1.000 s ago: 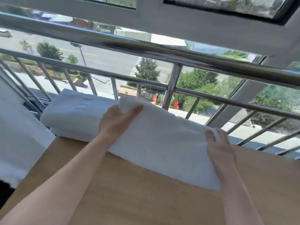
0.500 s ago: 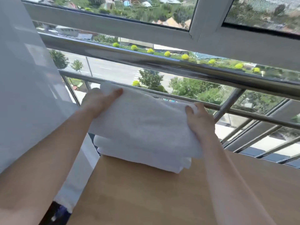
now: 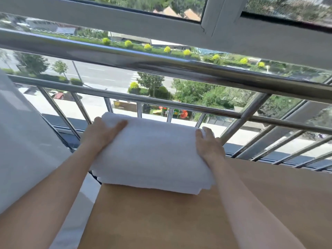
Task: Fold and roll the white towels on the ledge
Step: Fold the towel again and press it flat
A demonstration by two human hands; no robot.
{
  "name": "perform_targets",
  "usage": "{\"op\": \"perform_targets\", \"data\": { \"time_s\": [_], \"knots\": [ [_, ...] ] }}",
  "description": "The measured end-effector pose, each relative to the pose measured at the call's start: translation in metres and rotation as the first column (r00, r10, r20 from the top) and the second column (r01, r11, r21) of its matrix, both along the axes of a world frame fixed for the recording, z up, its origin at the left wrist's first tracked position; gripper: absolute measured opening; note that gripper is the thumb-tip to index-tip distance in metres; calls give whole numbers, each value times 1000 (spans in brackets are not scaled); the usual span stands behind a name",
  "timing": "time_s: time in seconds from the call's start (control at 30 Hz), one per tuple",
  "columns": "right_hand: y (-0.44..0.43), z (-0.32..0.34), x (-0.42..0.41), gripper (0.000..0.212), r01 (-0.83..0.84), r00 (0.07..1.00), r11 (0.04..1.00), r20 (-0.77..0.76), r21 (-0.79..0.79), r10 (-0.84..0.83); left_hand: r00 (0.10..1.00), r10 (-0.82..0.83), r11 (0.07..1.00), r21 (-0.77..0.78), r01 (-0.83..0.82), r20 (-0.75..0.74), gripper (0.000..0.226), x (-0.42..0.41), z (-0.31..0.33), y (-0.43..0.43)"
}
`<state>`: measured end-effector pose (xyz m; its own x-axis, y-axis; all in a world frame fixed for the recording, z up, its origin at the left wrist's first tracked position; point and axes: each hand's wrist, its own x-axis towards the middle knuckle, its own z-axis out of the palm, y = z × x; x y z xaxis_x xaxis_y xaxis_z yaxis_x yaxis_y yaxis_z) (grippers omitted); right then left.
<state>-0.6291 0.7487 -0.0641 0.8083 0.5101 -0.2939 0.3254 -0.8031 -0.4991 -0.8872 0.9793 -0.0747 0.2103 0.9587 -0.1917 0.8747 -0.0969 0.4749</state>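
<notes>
Since a second ago: folded towel point(image 3: 150, 151) carried left off the bare wood and now set on top of the lower towels point(image 3: 154, 186) at the far left corner of the ledge point(image 3: 179, 216). Half a second ago it was a little above the pile; now it sits down on it, only a thin band of the layers below showing along the near edge.

Left hand point(image 3: 106, 133): grips the towel's left end, thumb lying across the top, fingers out of sight round the far side.

Right hand point(image 3: 208, 146): grips the right end, thumb on top, fingers curled over the far corner.

Both forearms reach in from the bottom of the view, one on each side of the towel.

Pile: overhangs the ledge's left edge slightly. Its far side is close to the thin bars of the railing point(image 3: 161, 67); whether it touches them I cannot tell.

Ledge: light brown wood, running off to the right.

Behind: thick shiny rail across the view, pale window frame point(image 3: 215, 20) above it. Street, trees and a playground far below through the glass.

Left edge: smooth white panel point(image 3: 23, 133), beside the left forearm.
</notes>
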Motion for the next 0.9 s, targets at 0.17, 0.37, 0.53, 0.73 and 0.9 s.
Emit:
{"op": "perform_targets", "data": {
  "time_s": [0.17, 0.37, 0.53, 0.73, 0.9],
  "knots": [
    [-3, 12, -6, 65, -18, 998, 1000, 54, -23, 19, 989, -137, 948, 296, 115, 57, 103, 3, 7, -18],
    [6, 26, -35, 77, -130, 921, 948, 318, -291, 224, 702, -702, 660, 261, 705, -121, 77, 38, 31, -69],
    [7, 6, -59, 75, -329, 874, 912, 287, -246, 393, 680, -684, 647, 213, 732, -263, 80, 41, 16, -77],
    [-2, 1, -51, 74, -321, 894, 929, 264, -185, 362, 758, -591, 740, 188, 646, -278, 91, 41, 10, -68],
    [-20, 3, -38, 70, -288, 918, 947, 241, -145, 316, 822, -475, 819, 184, 544, -314, 86, 32, 12, -53]
  ]
}}
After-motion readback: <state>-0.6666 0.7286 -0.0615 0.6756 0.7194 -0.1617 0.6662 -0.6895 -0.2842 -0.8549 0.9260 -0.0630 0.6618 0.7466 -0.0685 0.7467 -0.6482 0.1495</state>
